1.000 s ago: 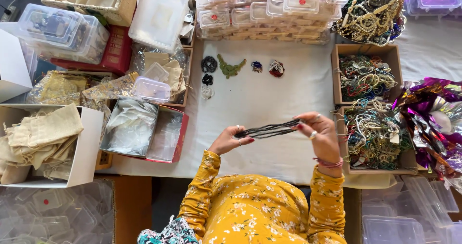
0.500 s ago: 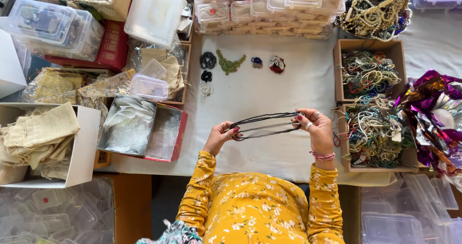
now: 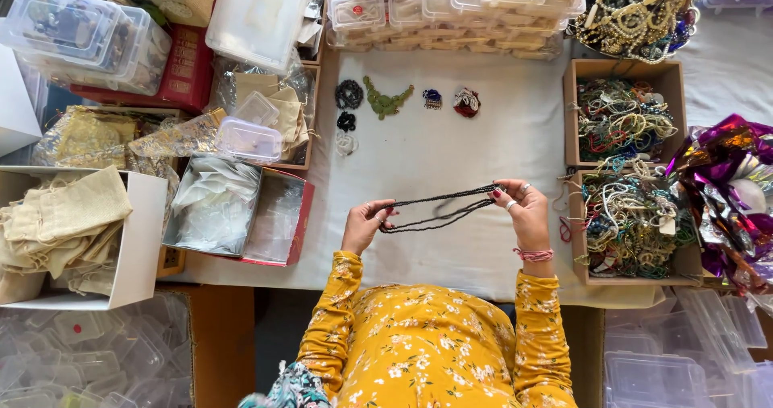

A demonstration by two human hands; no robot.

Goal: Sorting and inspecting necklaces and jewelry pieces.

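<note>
While taut, necklace (image 3: 439, 208) between hands

The counter (image 3: 451, 166) carries all items. A beaded necklace (image 3: 439, 208) is stretched between the left hand (image 3: 366, 224) and the right hand (image 3: 523, 211), above the near middle of the counter. Beyond it, a row of small jewellery pieces (image 3: 385, 100) lies flat. Behind that row, stacked lidded boxes (image 3: 439, 10) line the far edge. To the right, two open cartons of necklaces (image 3: 624, 118) sit one behind the other; foil wrapping (image 3: 729, 191) lies right of them. To the left, an open box of pouches (image 3: 233, 211) sits just beside a box of cloth bags (image 3: 68, 231).
</note>
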